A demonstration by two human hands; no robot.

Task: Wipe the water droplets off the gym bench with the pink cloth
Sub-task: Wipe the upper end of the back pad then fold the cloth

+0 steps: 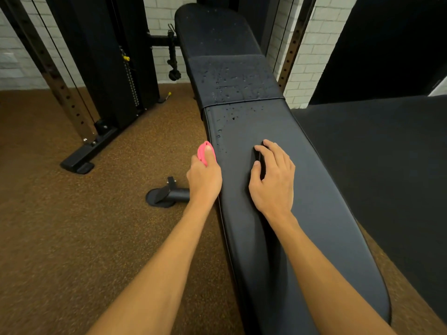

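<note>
A long black padded gym bench runs from the near right up to the far middle. Water droplets speckle its middle pad, its far pad and the far left part of the near pad. My left hand grips the bunched pink cloth at the bench's left edge, beside the nearest droplets. My right hand rests on the near pad with its fingers spread and slightly bent, holding nothing.
A black cable machine with a weight stack stands at the left on the brown speckled floor. The bench's black foot sticks out below my left hand. A black mat lies to the right. White brick wall behind.
</note>
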